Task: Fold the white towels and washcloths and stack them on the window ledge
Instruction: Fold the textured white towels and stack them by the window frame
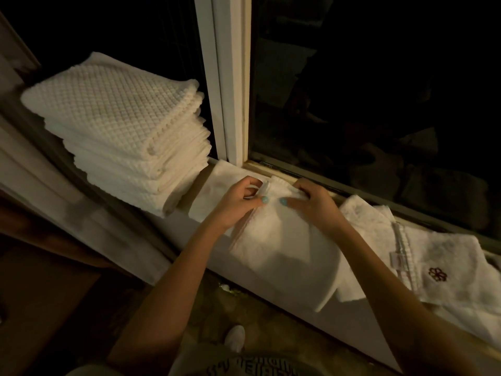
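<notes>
- Done: to the left of the left hand [238,202], we found a tall stack of folded towels [122,131] resting on the window ledge [208,196], its edges roughly aligned.
- In hand: both hands grasped the far edge of a white towel [276,240], fingers curled over it and thumbs pressed on top. The right hand [311,202] held just beside the left. The towel lay on the ledge, and its near end drooped over the front edge.
- We judged this towel to be partly folded, not yet stacked.
- Left to do: to the right of the right hand lay a loose heap of unfolded towels [447,267], one bearing a dark flower emblem.
- Edges: the window frame [230,104] and the dark glass [379,104] stood just beyond the fingertips and limited forward reach.
- Open room: a bare strip of ledge separated the left hand from the stack. We judged the route to the stack top unobstructed.
</notes>
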Action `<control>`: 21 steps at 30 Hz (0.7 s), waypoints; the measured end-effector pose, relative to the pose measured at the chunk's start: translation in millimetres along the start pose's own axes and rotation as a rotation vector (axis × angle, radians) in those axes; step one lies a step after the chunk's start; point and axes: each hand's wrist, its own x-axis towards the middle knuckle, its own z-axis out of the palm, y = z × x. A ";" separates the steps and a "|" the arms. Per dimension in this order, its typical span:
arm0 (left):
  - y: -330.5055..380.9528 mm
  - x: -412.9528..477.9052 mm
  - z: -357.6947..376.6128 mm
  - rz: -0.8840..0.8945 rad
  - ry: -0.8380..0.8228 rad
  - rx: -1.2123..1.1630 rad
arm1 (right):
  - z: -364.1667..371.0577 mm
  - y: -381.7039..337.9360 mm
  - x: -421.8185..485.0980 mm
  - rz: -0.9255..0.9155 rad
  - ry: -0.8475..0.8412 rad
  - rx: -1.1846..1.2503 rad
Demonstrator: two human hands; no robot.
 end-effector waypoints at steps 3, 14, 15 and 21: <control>-5.7 -10.1 -7.2 -0.085 -0.103 0.068 | -4.7 -2.4 4.2 -0.007 0.021 -0.023; -30.2 -57.6 8.9 -0.189 0.190 0.206 | 9.9 19.5 21.9 0.072 -0.079 -0.282; -32.8 -62.6 12.6 -0.191 0.246 0.179 | 8.1 20.8 21.5 0.061 -0.087 -0.353; -55.5 -93.7 50.2 -0.225 0.433 -0.289 | -18.0 36.9 7.1 0.021 -0.177 -0.634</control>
